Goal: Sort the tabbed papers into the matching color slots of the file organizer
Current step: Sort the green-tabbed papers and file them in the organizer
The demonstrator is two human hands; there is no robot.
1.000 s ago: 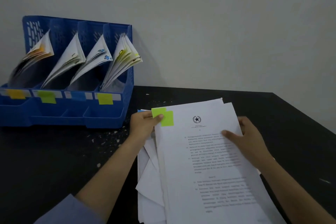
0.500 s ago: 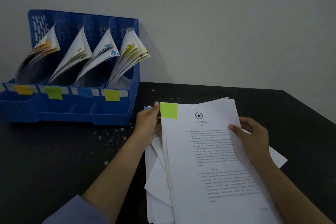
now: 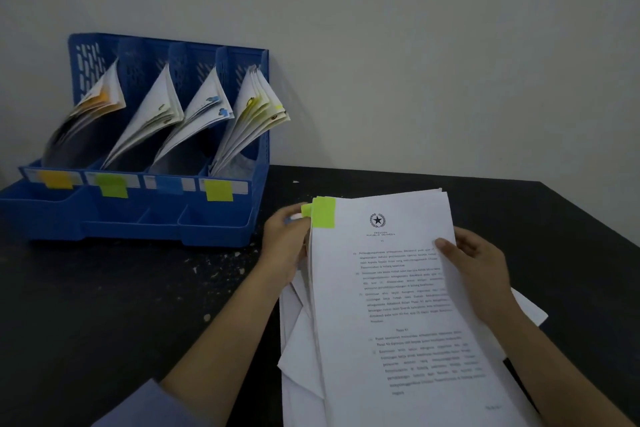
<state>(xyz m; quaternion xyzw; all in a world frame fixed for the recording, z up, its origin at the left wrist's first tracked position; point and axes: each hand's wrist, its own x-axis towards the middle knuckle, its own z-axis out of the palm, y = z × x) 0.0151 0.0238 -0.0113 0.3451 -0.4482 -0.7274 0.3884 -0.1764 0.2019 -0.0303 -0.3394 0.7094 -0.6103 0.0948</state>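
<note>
Both hands held the paper stack on the black table: left hand pinching its green-tabbed corner, right hand gripping the opposite edge. The blue file organizer stood well apart against the wall, with loose sheets beneath the stack.

Both hands hold the paper stack (green tab at its far-left corner); blue organizer sits far left.
</note>
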